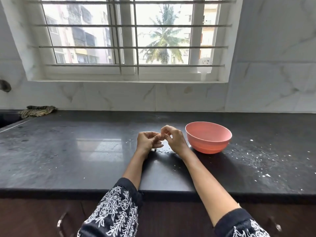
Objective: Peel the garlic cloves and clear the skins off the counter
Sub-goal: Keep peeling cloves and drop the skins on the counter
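Both hands meet over the middle of the black counter (pixel 85 151). My left hand (pixel 147 141) and my right hand (pixel 172 138) have curled fingers whose tips come together on a small garlic clove (pixel 160 134), almost hidden between them. A few pale skin bits (pixel 162 151) lie on the counter right under the hands. A pink bowl (pixel 208 136) stands just right of my right hand; I cannot see what is inside it.
White skin flakes (pixel 261 168) are scattered over the right part of the counter. A striped cloth (pixel 38 111) lies at the back left by the wall. A barred window sits above the marble backsplash. The counter's front edge runs below my forearms.
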{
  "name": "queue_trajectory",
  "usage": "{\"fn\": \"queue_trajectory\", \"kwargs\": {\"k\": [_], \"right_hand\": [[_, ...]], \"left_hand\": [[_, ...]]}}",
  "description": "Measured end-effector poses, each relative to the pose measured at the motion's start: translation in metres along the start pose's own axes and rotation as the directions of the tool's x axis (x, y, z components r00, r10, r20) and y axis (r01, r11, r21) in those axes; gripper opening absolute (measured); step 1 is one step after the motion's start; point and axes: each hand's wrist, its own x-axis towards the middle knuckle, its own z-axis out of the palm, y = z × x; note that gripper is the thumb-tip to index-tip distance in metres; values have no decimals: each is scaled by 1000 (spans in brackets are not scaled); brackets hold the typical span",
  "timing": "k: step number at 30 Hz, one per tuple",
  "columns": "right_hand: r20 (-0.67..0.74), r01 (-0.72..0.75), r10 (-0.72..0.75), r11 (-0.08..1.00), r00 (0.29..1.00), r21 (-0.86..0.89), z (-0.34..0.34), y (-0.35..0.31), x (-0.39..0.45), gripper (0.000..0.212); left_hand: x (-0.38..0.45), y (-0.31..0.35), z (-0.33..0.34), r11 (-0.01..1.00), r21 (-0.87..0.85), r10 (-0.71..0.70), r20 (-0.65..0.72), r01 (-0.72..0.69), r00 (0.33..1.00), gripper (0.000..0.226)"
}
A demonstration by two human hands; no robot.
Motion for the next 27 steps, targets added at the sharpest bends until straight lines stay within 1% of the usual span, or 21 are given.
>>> {"fn": "queue_trajectory", "kwargs": {"k": [3, 5, 9, 12, 16, 19, 24, 27], "right_hand": [[-109, 2, 3, 999, 994, 41, 2, -5, -5, 12], [-139, -2, 10, 998, 990, 59, 2, -6, -7, 9], [-106, -9, 16, 998, 994, 64, -2, -7, -3, 11], [-76, -21, 24, 999, 997, 39, -4, -7, 1, 13], [-6, -21, 21, 1000, 1000, 3, -6, -5, 3, 10], [34, -45, 44, 999, 998, 23, -6, -4, 0, 7], [52, -28, 29, 1000, 998, -8, -3, -5, 1, 8], [46, -17, 19, 999, 999, -38, 2, -6, 2, 10]], "left_hand": [[-1, -1, 3, 998, -55, 20, -14, -21, 1000, 4], [-3, -1, 5, 996, -85, 18, -15, -19, 1000, 3], [-2, 3, 4, 995, -96, 13, 3, -13, 1000, 5], [0, 4, 2, 998, -62, 10, 9, -10, 1000, 1], [2, 4, -1, 999, 33, 16, 31, -17, 999, 12], [1, 3, 0, 997, 74, 21, 32, -24, 999, 15], [1, 4, 2, 1000, 12, 28, 10, -28, 1000, 11], [0, 4, 2, 998, -52, 22, 5, -21, 1000, 3]]}}
